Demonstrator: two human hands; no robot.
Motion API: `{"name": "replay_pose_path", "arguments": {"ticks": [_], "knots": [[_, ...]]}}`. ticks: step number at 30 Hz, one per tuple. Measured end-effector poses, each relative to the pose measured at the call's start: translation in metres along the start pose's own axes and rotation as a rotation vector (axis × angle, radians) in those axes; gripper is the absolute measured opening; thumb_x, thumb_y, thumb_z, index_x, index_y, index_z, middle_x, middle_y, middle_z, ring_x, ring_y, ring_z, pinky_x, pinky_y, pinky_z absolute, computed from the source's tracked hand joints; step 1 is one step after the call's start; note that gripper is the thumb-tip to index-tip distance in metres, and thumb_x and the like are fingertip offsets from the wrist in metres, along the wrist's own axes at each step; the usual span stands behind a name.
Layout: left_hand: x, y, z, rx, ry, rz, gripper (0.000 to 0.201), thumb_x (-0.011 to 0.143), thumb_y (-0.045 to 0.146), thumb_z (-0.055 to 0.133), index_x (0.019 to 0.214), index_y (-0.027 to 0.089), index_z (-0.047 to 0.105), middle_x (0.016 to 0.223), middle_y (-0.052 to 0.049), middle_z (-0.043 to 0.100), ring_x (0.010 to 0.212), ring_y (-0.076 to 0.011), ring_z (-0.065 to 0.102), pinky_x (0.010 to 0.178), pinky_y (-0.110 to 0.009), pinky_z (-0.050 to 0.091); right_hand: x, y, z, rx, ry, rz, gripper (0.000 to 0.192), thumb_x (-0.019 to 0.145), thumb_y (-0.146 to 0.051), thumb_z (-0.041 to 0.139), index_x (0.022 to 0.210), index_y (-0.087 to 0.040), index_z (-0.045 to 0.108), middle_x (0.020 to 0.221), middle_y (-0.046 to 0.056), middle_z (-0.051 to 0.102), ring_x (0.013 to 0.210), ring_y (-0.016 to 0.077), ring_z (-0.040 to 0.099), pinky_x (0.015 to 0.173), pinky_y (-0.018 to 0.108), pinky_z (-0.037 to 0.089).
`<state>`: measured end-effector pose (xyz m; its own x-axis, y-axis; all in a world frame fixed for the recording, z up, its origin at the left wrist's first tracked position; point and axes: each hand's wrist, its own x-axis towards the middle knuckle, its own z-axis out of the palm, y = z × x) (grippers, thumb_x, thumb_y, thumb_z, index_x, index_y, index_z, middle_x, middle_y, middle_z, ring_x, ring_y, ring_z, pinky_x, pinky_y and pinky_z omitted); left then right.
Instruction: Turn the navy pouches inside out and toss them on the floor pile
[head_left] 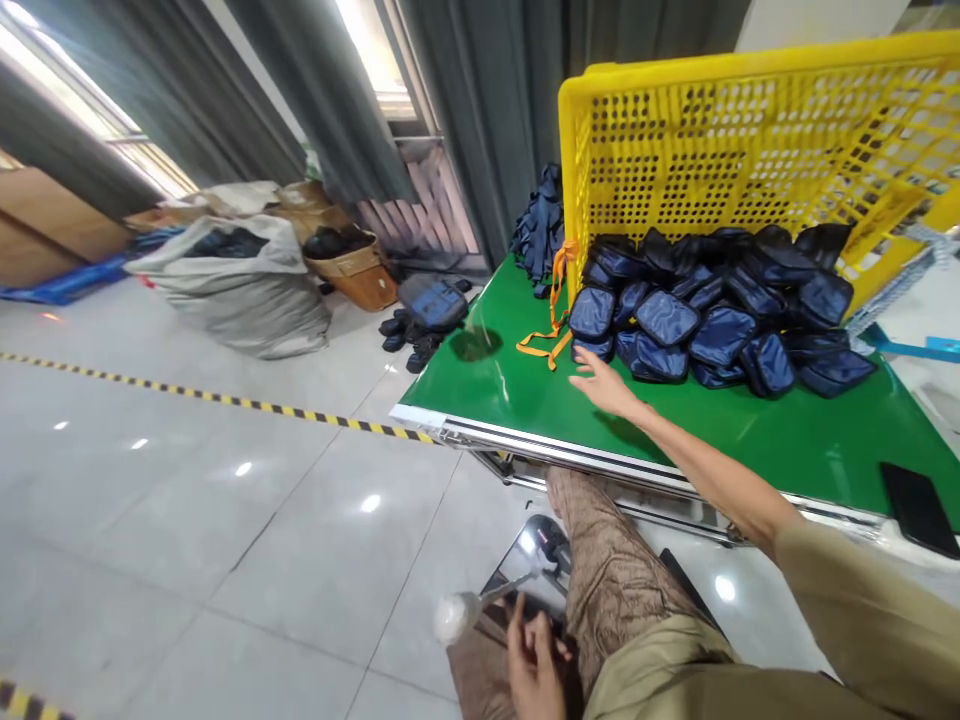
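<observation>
While the right hand reaches out over the green desk, its fingers are spread and empty, hovering just short of the nearest navy pouch. That pouch sits at the front of a heap of padded, zippered pouches spilling from a yellow perforated plastic crate, which is tipped on its side, probably so its contents slide within reach. An orange strap trails beside the heap. The left hand rests low by the lap, fingers loosely curled, near a metal stool lever. A black phone lies flat at the desk's edge.
</observation>
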<state>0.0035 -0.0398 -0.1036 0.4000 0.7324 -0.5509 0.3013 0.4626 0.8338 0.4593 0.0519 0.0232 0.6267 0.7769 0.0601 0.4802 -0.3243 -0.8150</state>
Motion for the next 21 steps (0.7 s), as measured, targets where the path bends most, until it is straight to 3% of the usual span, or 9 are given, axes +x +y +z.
{"name": "replay_pose_path", "arguments": {"ticks": [2, 5, 7, 10, 13, 17, 21], "knots": [[-0.005, -0.011, 0.012, -0.05, 0.038, -0.004, 0.102, 0.083, 0.093, 0.08, 0.16, 0.029, 0.063, 0.081, 0.002, 0.063, 0.065, -0.0189, 0.061, 0.067, -0.033, 0.052, 0.0, 0.029, -0.026, -0.379, 0.112, 0.126, 0.077, 0.11, -0.024, 0.063, 0.182, -0.014, 0.038, 0.181, 0.02, 0.053, 0.157, 0.0304, 0.057, 0.13, 0.043, 0.049], [-0.005, -0.02, 0.02, -0.086, 0.055, -0.015, 0.119, 0.074, 0.098, 0.084, 0.163, 0.023, 0.059, 0.076, 0.003, 0.065, 0.061, -0.0184, 0.062, 0.063, -0.031, 0.052, -0.009, 0.067, -0.062, -0.588, 0.191, 0.292, 0.079, 0.106, -0.012, 0.058, 0.18, 0.001, 0.033, 0.182, 0.035, 0.041, 0.159, 0.0419, 0.05, 0.129, 0.054, 0.045], [-0.003, -0.02, 0.02, -0.094, 0.035, -0.012, 0.12, 0.073, 0.1, 0.083, 0.16, 0.02, 0.061, 0.076, 0.003, 0.067, 0.061, -0.0186, 0.062, 0.064, -0.031, 0.054, -0.016, 0.085, -0.081, -0.678, 0.192, 0.376, 0.069, 0.107, -0.009, 0.054, 0.173, 0.005, 0.042, 0.172, 0.041, 0.051, 0.15, 0.0436, 0.057, 0.119, 0.055, 0.049], [-0.001, -0.014, 0.017, -0.057, 0.013, -0.024, 0.114, 0.075, 0.1, 0.08, 0.151, 0.016, 0.069, 0.076, 0.001, 0.069, 0.065, -0.02, 0.065, 0.066, -0.031, 0.056, -0.028, 0.097, -0.098, -0.773, 0.126, 0.421, 0.042, 0.113, -0.011, 0.045, 0.145, 0.0, 0.071, 0.14, 0.037, 0.075, 0.128, 0.0389, 0.07, 0.103, 0.047, 0.052], [-0.005, -0.001, 0.022, 0.039, -0.003, -0.032, 0.11, 0.076, 0.102, 0.076, 0.142, 0.014, 0.078, 0.074, -0.001, 0.071, 0.068, -0.0235, 0.069, 0.071, -0.036, 0.06, -0.042, 0.093, -0.103, -0.828, 0.058, 0.357, 0.036, 0.118, -0.019, 0.045, 0.126, -0.009, 0.079, 0.127, 0.029, 0.082, 0.115, 0.0344, 0.075, 0.091, 0.039, 0.049], [-0.013, 0.03, 0.041, 0.147, -0.05, 0.077, 0.09, 0.091, 0.094, 0.068, 0.138, 0.019, 0.082, 0.095, -0.008, 0.082, 0.081, -0.0262, 0.074, 0.085, -0.041, 0.064, -0.071, 0.064, -0.092, -0.817, 0.043, 0.226, 0.033, 0.119, -0.038, 0.05, 0.116, -0.018, 0.077, 0.121, 0.019, 0.084, 0.101, 0.0291, 0.076, 0.079, 0.034, 0.042], [-0.017, 0.073, 0.063, 0.238, -0.122, 0.221, 0.069, 0.107, 0.076, 0.061, 0.149, 0.022, 0.077, 0.118, -0.012, 0.085, 0.108, -0.0293, 0.08, 0.108, -0.047, 0.062, -0.107, 0.026, -0.06, -0.27, -0.03, 0.303, 0.031, 0.104, -0.036, 0.062, 0.075, -0.026, 0.061, 0.07, 0.006, 0.073, 0.076, 0.026, 0.069, 0.072, 0.033, 0.042]]}}
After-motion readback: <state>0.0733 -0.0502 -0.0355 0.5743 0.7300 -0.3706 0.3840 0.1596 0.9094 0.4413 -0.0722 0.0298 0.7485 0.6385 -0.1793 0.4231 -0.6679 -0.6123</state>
